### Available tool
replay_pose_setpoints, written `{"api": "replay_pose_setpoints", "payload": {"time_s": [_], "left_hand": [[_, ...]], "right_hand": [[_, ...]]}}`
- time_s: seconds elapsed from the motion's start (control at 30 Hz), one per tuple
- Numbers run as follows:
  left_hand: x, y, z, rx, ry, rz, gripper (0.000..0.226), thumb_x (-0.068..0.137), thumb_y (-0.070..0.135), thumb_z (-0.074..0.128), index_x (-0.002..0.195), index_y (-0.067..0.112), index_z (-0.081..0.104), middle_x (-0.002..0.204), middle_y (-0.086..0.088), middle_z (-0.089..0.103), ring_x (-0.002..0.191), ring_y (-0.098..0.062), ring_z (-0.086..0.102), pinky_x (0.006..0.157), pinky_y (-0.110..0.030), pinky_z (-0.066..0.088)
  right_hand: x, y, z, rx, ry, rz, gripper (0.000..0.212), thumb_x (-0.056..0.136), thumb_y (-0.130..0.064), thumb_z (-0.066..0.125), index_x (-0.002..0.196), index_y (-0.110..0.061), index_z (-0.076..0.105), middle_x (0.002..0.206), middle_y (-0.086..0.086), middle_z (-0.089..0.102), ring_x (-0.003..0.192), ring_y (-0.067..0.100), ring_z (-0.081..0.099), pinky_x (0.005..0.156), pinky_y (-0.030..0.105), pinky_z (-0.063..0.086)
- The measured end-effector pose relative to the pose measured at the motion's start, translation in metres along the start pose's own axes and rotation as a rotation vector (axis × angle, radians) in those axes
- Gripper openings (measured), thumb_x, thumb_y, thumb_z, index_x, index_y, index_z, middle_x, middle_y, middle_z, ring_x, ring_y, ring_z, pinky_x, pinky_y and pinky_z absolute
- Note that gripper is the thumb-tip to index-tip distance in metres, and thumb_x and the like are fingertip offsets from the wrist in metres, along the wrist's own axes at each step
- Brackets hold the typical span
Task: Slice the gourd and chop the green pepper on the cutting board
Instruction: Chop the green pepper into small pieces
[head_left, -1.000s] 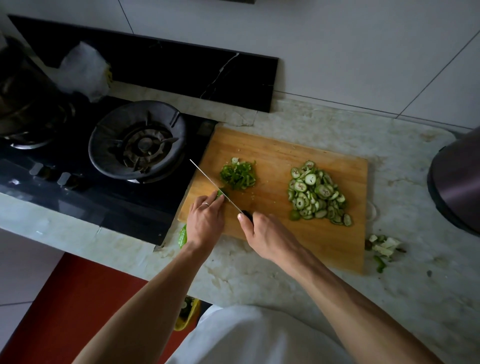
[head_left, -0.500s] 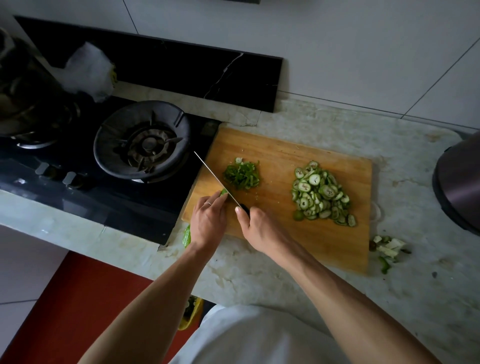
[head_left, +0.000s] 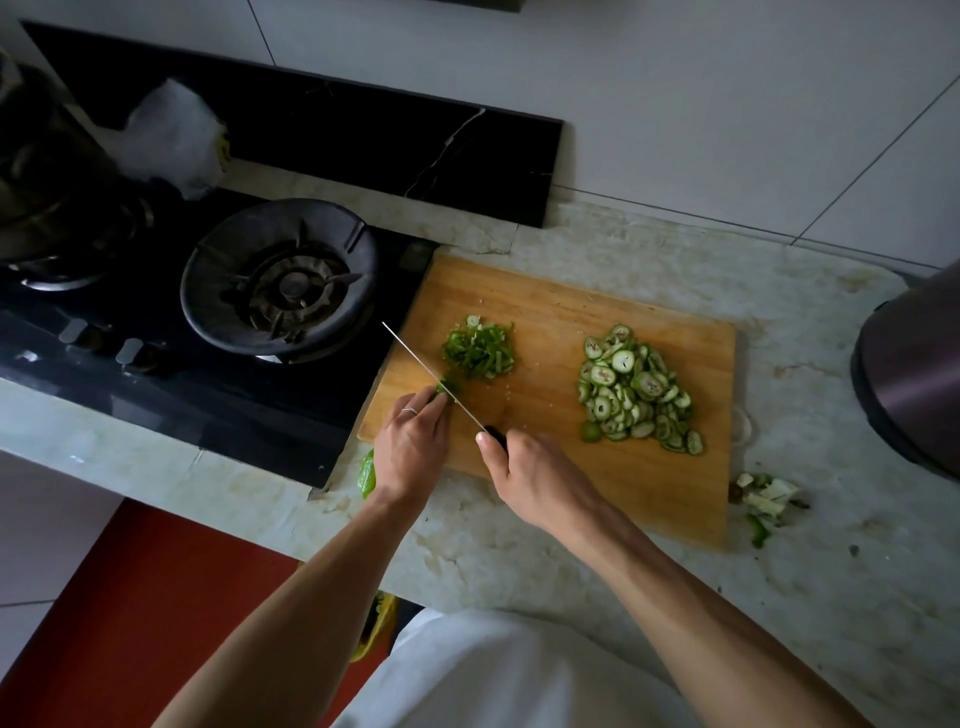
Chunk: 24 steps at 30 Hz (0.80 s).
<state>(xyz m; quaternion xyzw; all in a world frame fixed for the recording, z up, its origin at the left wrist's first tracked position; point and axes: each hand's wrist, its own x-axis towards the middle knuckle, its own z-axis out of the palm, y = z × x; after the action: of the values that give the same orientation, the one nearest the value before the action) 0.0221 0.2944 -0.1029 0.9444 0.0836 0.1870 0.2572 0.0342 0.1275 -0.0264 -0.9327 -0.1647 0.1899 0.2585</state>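
Head: knife slicing pepper (board).

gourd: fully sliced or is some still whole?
Sliced, as far as visible. The gourd slices lie as a heap of thin rounds on the right half of the cutting board; no whole gourd piece shows anywhere in view.

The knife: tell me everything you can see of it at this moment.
The knife has a thin, pale metal blade seen nearly edge-on and a dark handle, mostly hidden inside the right hand that grips it. It lies diagonally over the left part of the wooden cutting board, tip pointing up-left toward the stove. The blade meets a small piece of green pepper that the left hand steadies with its fingers right beside the blade. Chopped pepper lies just beyond it.
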Motion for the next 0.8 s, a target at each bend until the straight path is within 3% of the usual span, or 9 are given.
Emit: {"api": "replay_pose_setpoints", "payload": {"time_s": [0.13,0.27,0.37,0.47,0.6,0.8], "left_hand": [[0.0,-0.001,0.002,0.004,0.002,-0.009,0.015,0.094,0.016,0.064,0.103,0.016,0.076,0.107,0.01,0.071,0.101,-0.02,0.061,0.064,-0.032,0.055],[0.0,0.001,0.0,-0.026,-0.026,-0.026,0.029,0.097,0.028,0.049,0.102,0.018,0.075,0.105,0.012,0.072,0.103,-0.019,0.059,0.065,-0.028,0.052],[0.001,0.001,-0.001,-0.051,-0.016,-0.081,0.017,0.094,0.016,0.064,0.106,0.013,0.076,0.107,0.002,0.074,0.103,-0.023,0.064,0.067,-0.032,0.055],[0.001,0.0,-0.001,-0.086,-0.006,-0.154,0.015,0.09,0.012,0.072,0.104,0.01,0.074,0.1,-0.009,0.074,0.096,-0.026,0.068,0.068,-0.034,0.057],[0.002,0.0,-0.002,-0.088,-0.011,-0.141,0.015,0.088,0.008,0.071,0.103,0.008,0.076,0.105,-0.008,0.074,0.102,-0.026,0.067,0.073,-0.037,0.059],[0.0,0.0,-0.001,-0.074,-0.024,-0.12,0.013,0.089,0.005,0.068,0.098,0.006,0.077,0.105,-0.003,0.075,0.103,-0.024,0.065,0.074,-0.039,0.059]], "right_hand": [[0.006,-0.007,0.003,-0.019,0.0,0.014,0.05,0.103,-0.053,0.031,0.087,-0.012,0.055,0.088,0.017,0.068,0.078,0.037,0.063,0.058,0.032,0.033],[0.019,-0.018,0.01,-0.02,0.024,0.042,0.051,0.103,-0.053,0.031,0.088,-0.01,0.056,0.089,0.018,0.067,0.078,0.038,0.063,0.057,0.033,0.036],[0.023,-0.02,0.01,0.055,0.006,0.075,0.053,0.103,-0.051,0.031,0.091,-0.009,0.059,0.089,0.018,0.068,0.08,0.039,0.064,0.059,0.036,0.044],[0.018,-0.013,0.006,0.099,-0.041,0.104,0.05,0.104,-0.051,0.029,0.088,-0.012,0.056,0.08,0.009,0.062,0.074,0.032,0.062,0.059,0.033,0.039],[0.007,-0.009,0.005,0.08,-0.026,0.042,0.05,0.103,-0.051,0.031,0.084,-0.012,0.056,0.08,0.013,0.066,0.073,0.035,0.062,0.057,0.034,0.038],[0.006,-0.01,0.007,-0.004,-0.01,0.004,0.055,0.103,-0.052,0.03,0.096,-0.008,0.061,0.09,0.017,0.068,0.082,0.037,0.063,0.059,0.036,0.04]]}}
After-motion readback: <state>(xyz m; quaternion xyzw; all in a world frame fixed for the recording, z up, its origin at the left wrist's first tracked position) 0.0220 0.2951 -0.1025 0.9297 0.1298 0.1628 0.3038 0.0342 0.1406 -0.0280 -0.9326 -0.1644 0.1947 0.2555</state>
